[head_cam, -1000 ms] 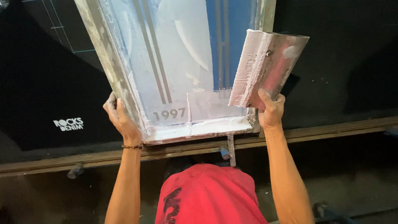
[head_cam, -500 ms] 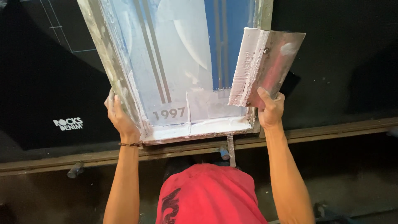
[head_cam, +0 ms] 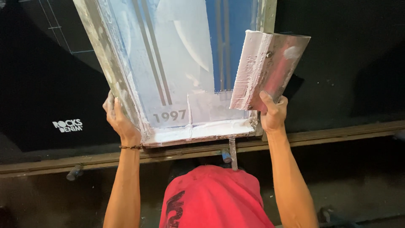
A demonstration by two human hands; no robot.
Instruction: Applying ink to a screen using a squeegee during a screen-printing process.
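A large printing screen frame (head_cam: 126,101) with a pale mesh, striped stencil and white ink pooled at its near end rests tilted on the black cloth. My left hand (head_cam: 118,120) grips the frame's left side rail near the lower corner. My right hand (head_cam: 273,112) holds a wide squeegee (head_cam: 268,69) smeared with white ink, lifted above the frame's right edge, blade toward the mesh.
Black fabric (head_cam: 346,63) covers the long table on both sides of the frame, with a small white logo print (head_cam: 67,125) at left. A wooden table edge (head_cam: 337,135) runs across below. My red shirt (head_cam: 211,198) fills the bottom centre.
The squeegee in my right hand has tipped slightly, its top moving right. The frame and my left hand stay almost where they were.
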